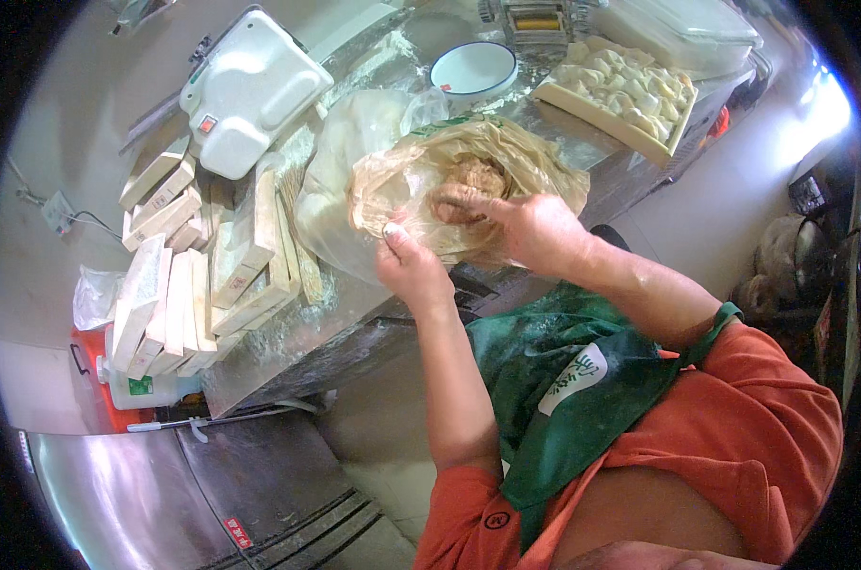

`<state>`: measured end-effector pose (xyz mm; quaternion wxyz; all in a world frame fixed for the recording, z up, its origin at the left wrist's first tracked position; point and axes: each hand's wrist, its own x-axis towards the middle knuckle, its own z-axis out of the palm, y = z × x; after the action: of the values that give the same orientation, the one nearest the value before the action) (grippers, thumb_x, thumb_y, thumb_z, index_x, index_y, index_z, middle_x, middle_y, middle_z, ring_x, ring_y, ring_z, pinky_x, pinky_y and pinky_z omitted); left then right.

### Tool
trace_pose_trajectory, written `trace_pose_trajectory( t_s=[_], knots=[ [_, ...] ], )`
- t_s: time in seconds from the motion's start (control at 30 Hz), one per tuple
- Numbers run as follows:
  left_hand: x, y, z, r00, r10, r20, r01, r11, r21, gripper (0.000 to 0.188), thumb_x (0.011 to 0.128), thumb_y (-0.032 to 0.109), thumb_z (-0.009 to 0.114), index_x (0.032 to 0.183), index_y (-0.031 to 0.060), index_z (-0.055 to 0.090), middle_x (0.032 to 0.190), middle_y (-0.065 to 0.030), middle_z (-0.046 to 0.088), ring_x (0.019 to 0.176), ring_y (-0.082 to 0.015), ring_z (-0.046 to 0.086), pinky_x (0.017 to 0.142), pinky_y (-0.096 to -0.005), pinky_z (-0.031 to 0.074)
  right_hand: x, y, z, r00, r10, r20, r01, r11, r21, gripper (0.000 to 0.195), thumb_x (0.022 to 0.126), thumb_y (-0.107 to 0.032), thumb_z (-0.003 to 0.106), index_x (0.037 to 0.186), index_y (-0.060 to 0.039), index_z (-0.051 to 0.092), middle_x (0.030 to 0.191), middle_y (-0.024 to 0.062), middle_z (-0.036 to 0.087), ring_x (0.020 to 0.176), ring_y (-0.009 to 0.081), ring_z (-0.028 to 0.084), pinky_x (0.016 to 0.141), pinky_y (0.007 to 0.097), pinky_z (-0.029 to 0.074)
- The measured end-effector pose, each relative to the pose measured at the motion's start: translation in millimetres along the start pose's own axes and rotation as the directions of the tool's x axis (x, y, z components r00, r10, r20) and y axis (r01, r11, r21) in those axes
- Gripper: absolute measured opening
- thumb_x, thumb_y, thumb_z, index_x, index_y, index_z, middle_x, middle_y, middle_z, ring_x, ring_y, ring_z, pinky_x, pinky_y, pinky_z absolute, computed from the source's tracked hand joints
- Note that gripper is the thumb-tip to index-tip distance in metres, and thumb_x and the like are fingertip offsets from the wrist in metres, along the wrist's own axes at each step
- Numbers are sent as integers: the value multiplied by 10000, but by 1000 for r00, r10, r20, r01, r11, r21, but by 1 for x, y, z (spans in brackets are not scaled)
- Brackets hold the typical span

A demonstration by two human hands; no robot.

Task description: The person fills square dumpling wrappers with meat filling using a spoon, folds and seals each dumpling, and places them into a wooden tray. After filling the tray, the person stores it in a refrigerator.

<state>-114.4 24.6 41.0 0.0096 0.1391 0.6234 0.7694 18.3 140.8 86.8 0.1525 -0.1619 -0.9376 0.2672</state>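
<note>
A yellowish plastic bag [544,153] lies wide-mouthed at the front of the metal worktable. Its near-left rim is pinched between the thumb and fingers of my left hand [413,271]. Inside the bag is a lumpy brown mass [480,174], possibly minced filling. My right hand [544,231] reaches in from the right, its fingers on the mass; whether they grip any of it cannot be made out. Under and beside the yellowish bag spreads a larger clear plastic bag [331,192] with pale contents.
Floury metal worktable [281,356]. Wooden trays [245,263] are stacked at left beside a white machine housing [252,92]. Behind the bags stand a white enamel bowl [473,68] and a roller machine [534,25]. A tray of wrapped dumplings [623,89] sits right, near a lidded plastic box [680,35].
</note>
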Motion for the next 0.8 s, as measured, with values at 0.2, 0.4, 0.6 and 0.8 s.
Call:
trace_pose_trajectory(
  t_s=[0.2,0.4,0.6,0.8],
  knots=[
    [3,12,10,992,109,63,-101,987,-128,404,1012,189,426,1207,-123,591,1141,-180,655,1033,-237,631,915,-350,489,12,31,-1,994,102,-25,-103,995,-9,450,769,-28,560,1191,-121,687,784,234,659,716,391,656,671,454,530],
    [6,21,9,998,28,64,-21,993,-120,289,984,133,469,1076,-108,599,1033,-135,653,923,-175,616,812,-305,491,-6,30,-45,989,145,8,-140,943,302,424,777,-6,529,1163,-72,691,821,227,677,751,356,681,708,394,542],
    [-4,38,29,995,0,101,19,983,-182,230,943,130,519,1046,-67,580,1004,-127,637,902,-201,626,791,-333,522,0,36,-27,997,77,17,-76,994,-74,378,809,-44,569,1152,-138,695,733,195,650,687,356,665,663,441,548],
    [-7,63,6,953,209,221,-130,938,-323,247,876,147,513,1003,-49,591,840,-80,609,688,-144,545,632,-272,448,-17,77,-43,953,43,-300,-34,999,33,406,818,-19,558,1187,-136,678,840,188,677,767,351,673,722,428,551]
  ],
)
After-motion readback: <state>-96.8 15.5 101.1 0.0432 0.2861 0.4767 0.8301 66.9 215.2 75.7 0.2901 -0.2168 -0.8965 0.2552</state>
